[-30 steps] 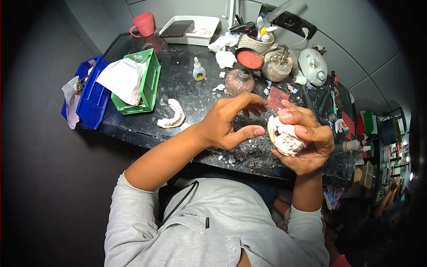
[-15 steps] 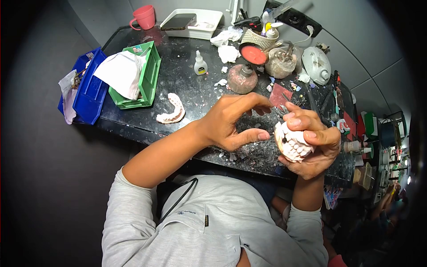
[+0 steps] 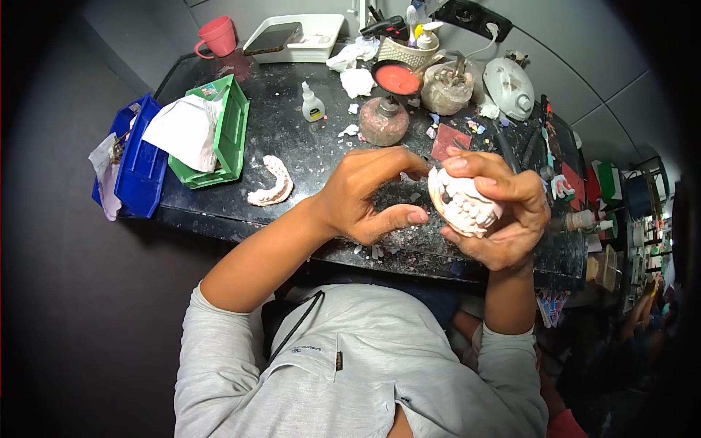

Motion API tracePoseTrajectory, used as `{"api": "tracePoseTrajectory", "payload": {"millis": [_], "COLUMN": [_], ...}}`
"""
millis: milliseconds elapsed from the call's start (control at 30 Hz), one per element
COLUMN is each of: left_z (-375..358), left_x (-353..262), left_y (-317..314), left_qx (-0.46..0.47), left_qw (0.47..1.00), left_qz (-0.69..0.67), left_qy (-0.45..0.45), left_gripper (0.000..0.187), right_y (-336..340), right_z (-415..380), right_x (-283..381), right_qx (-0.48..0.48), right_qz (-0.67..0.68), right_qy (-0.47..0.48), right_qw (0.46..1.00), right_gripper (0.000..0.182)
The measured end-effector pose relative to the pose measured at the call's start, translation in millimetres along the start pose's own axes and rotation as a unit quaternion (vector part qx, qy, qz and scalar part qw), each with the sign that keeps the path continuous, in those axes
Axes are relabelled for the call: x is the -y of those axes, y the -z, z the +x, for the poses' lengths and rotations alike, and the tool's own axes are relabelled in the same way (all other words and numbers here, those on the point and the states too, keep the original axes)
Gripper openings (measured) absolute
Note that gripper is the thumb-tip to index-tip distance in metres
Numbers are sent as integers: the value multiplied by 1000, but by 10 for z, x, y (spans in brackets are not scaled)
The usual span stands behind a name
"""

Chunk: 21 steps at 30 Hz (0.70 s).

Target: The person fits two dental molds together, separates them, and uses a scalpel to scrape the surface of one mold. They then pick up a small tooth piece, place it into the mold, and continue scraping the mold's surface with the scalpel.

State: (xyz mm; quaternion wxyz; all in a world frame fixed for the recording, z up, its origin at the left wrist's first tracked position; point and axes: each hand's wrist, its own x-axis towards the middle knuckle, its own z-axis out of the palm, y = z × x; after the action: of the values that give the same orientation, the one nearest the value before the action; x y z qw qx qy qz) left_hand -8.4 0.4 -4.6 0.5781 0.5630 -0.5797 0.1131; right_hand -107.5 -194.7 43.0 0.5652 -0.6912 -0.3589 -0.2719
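My right hand [image 3: 507, 208] is wrapped round a whitish plaster dental cast [image 3: 467, 208] with tooth shapes facing me, held above the table's front part. Its fingers lie over the top and its thumb supports the underside. To the left, my left hand [image 3: 376, 193] is open, with fingers curved and the thumb stretched toward the cast, apart from it. Its fingertips are partly hidden behind the hand. On the table left of my left forearm lies a horseshoe-shaped plaster piece [image 3: 274, 182]. Beyond the cast is a pink square sheet [image 3: 450, 141].
Green bin [image 3: 235, 139] and blue bin [image 3: 142, 175] stand at the left edge. Further back are a dropper bottle [image 3: 312, 104], a round glass burner [image 3: 383, 123], a pan of red wax [image 3: 396, 78], a white tray [image 3: 321, 51] and a pink mug [image 3: 217, 36]. Debris covers the dark table [image 3: 292, 84].
My right hand has shifted left and slightly upward in view, tilting the cast. My left hand keeps its open pose. The view has shifted a little.
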Motion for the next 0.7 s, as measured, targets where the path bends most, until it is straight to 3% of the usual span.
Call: {"api": "tracePoseTrajectory", "payload": {"millis": [167, 267, 300, 333, 400, 467, 600, 700], "left_z": [1, 26, 28, 30, 28, 37, 51, 77], "left_x": [-36, -61, -58, -48, -11, -2, 50, 66], "left_y": [9, 21, 21, 20, -9, 5, 40, 7], "left_qx": [-11, -6, -3, 0, -10, -19, 10, 11], "left_qw": [1000, 976, 964, 949, 947, 899, 861, 850], "left_qz": [-20, -168, -204, -239, -247, -299, -310, -321], "left_qy": [14, 141, 173, 205, 202, 319, 403, 418], "left_gripper": [42, 38, 37, 36, 36, 37, 40, 40], "right_y": [3, -88, -34, -64, -63, -101, -93, -102], "right_z": [-9, -7, 7, -3, -16, -14, -12, 7], "right_x": [-20, -21, -77, -92, -146, -166, -241, -240], "right_qx": [-4, -48, -13, -31, -33, -46, -41, -46], "right_qz": [-12, 11, -50, -38, -58, -72, -175, -197], "right_qy": [-27, -93, -62, -89, -115, -129, -116, -121], "right_qw": [1000, 994, 997, 995, 991, 988, 977, 972], "right_gripper": [52, 49, 48, 47, 42, 40, 36, 34]}}
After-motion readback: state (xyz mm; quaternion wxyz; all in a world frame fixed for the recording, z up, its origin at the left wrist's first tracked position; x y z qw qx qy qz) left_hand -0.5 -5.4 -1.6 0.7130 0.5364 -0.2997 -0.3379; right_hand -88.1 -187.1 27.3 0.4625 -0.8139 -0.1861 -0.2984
